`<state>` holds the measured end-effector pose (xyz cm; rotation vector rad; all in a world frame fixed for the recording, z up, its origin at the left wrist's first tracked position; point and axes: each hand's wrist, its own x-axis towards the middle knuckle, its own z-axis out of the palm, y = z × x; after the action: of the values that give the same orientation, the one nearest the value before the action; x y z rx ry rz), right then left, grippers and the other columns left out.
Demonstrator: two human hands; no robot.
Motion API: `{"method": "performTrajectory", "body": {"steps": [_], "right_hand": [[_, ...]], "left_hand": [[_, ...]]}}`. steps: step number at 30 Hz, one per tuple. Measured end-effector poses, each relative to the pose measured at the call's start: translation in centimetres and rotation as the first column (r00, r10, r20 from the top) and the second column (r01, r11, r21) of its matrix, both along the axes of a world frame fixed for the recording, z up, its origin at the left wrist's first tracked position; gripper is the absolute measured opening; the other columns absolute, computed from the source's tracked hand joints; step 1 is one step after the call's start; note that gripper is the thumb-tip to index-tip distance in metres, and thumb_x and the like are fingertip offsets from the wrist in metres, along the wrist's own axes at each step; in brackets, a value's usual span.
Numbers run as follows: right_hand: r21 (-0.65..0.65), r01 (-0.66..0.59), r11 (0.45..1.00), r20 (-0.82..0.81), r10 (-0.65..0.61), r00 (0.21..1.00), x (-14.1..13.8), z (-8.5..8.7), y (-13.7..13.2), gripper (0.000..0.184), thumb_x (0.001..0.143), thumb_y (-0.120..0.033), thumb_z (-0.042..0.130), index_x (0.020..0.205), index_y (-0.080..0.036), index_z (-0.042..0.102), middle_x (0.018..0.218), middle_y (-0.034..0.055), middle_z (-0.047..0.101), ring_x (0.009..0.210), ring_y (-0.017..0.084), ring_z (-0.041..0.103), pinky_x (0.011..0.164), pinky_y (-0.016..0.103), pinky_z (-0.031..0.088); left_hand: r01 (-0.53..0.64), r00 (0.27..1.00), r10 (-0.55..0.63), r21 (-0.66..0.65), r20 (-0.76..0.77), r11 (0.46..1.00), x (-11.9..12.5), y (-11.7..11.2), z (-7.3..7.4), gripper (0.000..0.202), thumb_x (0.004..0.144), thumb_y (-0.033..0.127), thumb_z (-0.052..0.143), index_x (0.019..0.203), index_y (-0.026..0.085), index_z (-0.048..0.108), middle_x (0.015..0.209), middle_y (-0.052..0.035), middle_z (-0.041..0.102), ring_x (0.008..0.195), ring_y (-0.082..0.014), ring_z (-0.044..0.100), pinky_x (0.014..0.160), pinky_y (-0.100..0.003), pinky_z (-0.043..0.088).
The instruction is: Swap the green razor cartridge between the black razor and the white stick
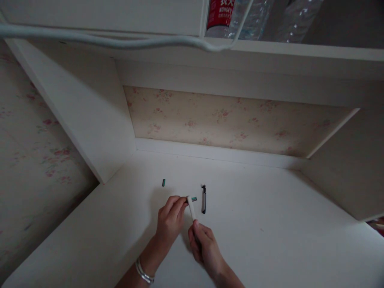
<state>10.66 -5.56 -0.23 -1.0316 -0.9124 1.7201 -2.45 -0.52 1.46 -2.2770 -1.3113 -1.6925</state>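
My right hand (205, 244) is closed round the lower part of a slim white razor handle (192, 210), which tilts up and to the left. At its top end sits a small green and black blade cartridge (194, 199), partly behind the handle. The fingertips of my left hand (171, 218) are pinched on the cartridge's left end, hiding that part. Just to the right, a black razor handle (204, 200) lies on the white desk (258, 248). Another small green and black cartridge (163, 183) lies farther back, to the left.
A white cable (135, 42) sags across the top in front of the shelf. Plastic bottles (249, 18), one with a red label, stand on that shelf. White side panels (87, 100) and a floral-papered back wall (210, 118) enclose the desk.
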Motion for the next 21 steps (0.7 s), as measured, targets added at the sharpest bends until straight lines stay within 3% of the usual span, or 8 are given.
{"method": "performTrajectory", "body": {"steps": [6, 11, 16, 21], "right_hand": [[-0.009, 0.144, 0.989, -0.028, -0.145, 0.989, -0.13, -0.24, 0.2, 0.064, 0.072, -0.078, 0.061, 0.059, -0.019, 0.041, 0.044, -0.0091, 0.028, 0.035, 0.004, 0.017, 0.033, 0.017, 0.009], [-0.014, 0.003, 1.0, -0.018, -0.004, 1.0, -0.23, -0.37, 0.06, 0.062, 0.076, -0.078, 0.056, 0.061, -0.018, 0.046, 0.041, -0.009, 0.028, 0.032, 0.005, 0.017, 0.03, 0.019, 0.007], [0.027, 0.177, 0.984, -0.049, -0.175, 0.983, -0.29, -0.36, 0.3, 0.063, 0.073, -0.075, 0.063, 0.058, -0.018, 0.042, 0.045, -0.0085, 0.028, 0.038, 0.004, 0.017, 0.035, 0.017, 0.009], [-0.002, -0.02, 1.0, -0.017, 0.02, 1.0, -0.47, -0.33, -0.03, 0.062, 0.077, -0.077, 0.057, 0.06, -0.018, 0.046, 0.041, -0.0086, 0.029, 0.033, 0.005, 0.017, 0.032, 0.019, 0.007]], "left_hand": [[-0.012, 1.0, 0.012, -0.017, 0.003, 1.0, 0.03, 0.07, -0.08, 0.016, 0.093, 0.015, 0.054, 0.107, 0.018, 0.061, 0.09, -0.004, 0.058, 0.081, -0.0129, 0.062, 0.075, -0.022, 0.051], [0.003, 1.0, -0.003, -0.021, 0.015, 1.0, 0.12, 0.0, 0.06, 0.015, 0.094, 0.015, 0.051, 0.105, 0.018, 0.061, 0.089, -0.0036, 0.058, 0.079, -0.0121, 0.062, 0.073, -0.02, 0.051], [-0.001, 1.0, 0.001, -0.025, 0.015, 1.0, 0.07, -0.08, 0.02, 0.015, 0.093, 0.016, 0.053, 0.106, 0.019, 0.061, 0.089, -0.0039, 0.059, 0.08, -0.0128, 0.062, 0.074, -0.021, 0.052], [-0.012, 1.0, 0.012, -0.001, 0.015, 1.0, 0.01, 0.03, -0.08, 0.015, 0.095, 0.016, 0.049, 0.102, 0.018, 0.062, 0.088, -0.0043, 0.059, 0.079, -0.0125, 0.063, 0.071, -0.02, 0.053]]}}
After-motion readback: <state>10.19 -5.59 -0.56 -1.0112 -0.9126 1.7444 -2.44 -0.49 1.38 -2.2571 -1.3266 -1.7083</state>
